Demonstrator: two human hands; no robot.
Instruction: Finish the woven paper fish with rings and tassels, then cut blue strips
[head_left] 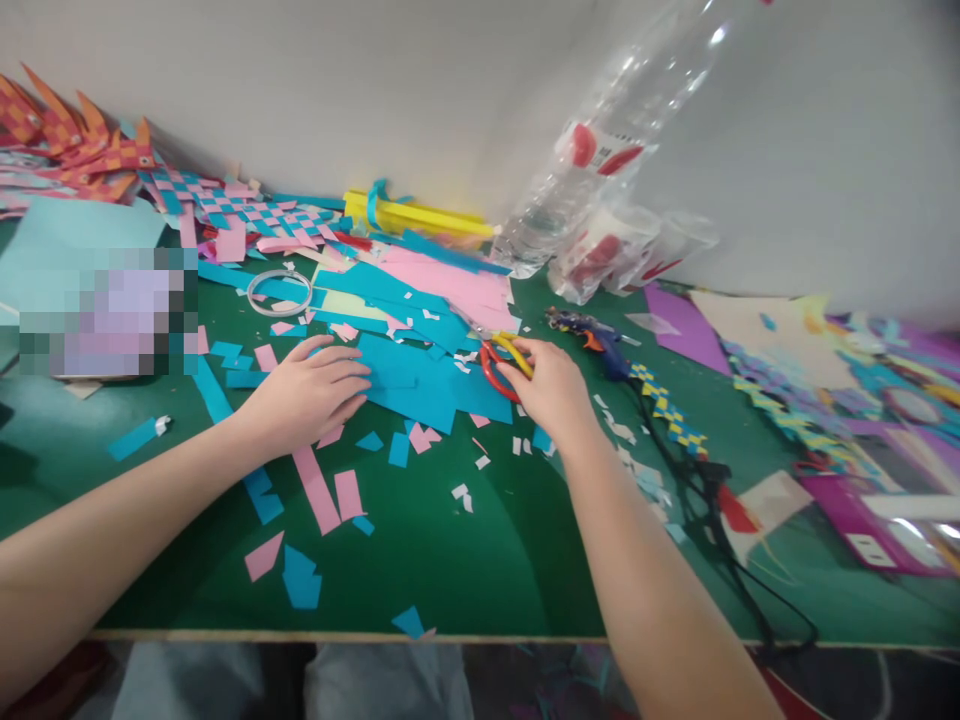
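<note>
My right hand (553, 388) grips a pair of scissors (491, 366) by its red and yellow handles. The blades point away to the upper left, over blue and pink paper. My left hand (311, 390) lies palm down with its fingers stretched out, on or just above the blue paper sheets (420, 385). Whether anything is under that palm is hidden. Pink strips (315, 490) and small blue and white scraps are scattered around both hands. A clear ring (280, 292) rests just beyond my left hand.
A glue gun (600, 340) with a black cable lies right of my right hand. Behind stand a large clear bottle (585, 150) and plastic cups (600, 250). Woven paper pieces (232, 205) and a yellow paper piece (420, 217) line the wall. Purple sheets (686, 325) lie rightward.
</note>
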